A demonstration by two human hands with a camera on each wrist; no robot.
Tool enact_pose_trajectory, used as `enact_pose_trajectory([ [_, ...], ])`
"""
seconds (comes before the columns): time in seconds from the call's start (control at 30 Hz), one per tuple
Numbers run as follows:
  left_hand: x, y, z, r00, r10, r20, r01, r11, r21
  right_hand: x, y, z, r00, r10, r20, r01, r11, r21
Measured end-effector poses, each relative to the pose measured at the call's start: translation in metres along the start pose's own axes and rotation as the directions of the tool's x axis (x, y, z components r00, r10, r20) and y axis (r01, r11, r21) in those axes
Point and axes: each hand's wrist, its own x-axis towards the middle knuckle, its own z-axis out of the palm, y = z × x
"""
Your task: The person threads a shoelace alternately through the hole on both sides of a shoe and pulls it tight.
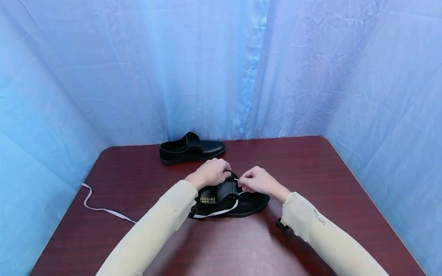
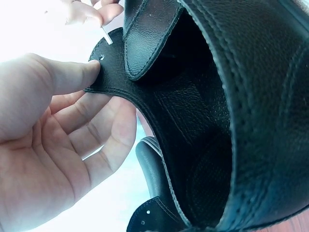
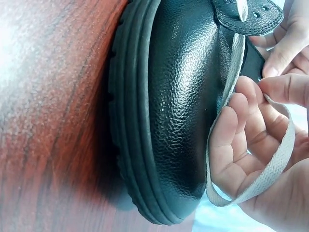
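A black leather lace-up shoe [image 1: 250,203] sits mid-table, toe to the right. My left hand [image 1: 214,171] pinches its far eyelet flap [image 2: 112,65] between thumb and fingers, with one punched hole showing past the thumb tip. Just over that flap, my right hand [image 1: 257,180] pinches the end of a white shoelace [image 3: 285,154]. In the left wrist view the hard lace tip [image 2: 106,36] points at the flap's edge, close to the hole. The lace loops across the right palm and runs along the tongue to the near flap [image 3: 251,19], where it passes through an eyelet.
A second black shoe [image 1: 207,147], without visible laces, stands at the back of the table. Another stretch of white lace [image 1: 107,211] trails over the left side of the dark red tabletop [image 1: 310,165]. Blue curtains [image 1: 214,69] enclose the back and sides.
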Motion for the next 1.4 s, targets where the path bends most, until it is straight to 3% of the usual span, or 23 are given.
enact_pose_trajectory([
  [0.17,0.0,0.001,0.0,1.0,-0.004,0.0,0.004,1.0,0.0,-0.002,-0.001,0.0,1.0,-0.001,0.004,0.001,1.0,0.005],
  [0.53,-0.004,-0.001,0.0,1.0,0.022,-0.02,-0.022,1.0,0.002,-0.002,-0.001,0.002,0.994,-0.08,0.069,0.083,0.995,-0.049],
  [0.77,-0.005,-0.003,0.003,0.999,0.029,-0.036,-0.029,1.0,0.008,0.001,-0.006,0.009,0.996,-0.074,0.059,0.075,0.997,-0.019],
  [1.4,-0.009,-0.005,0.006,0.996,0.055,-0.066,-0.056,0.998,-0.022,0.002,-0.005,0.011,0.994,-0.101,0.049,0.106,0.989,-0.102],
])
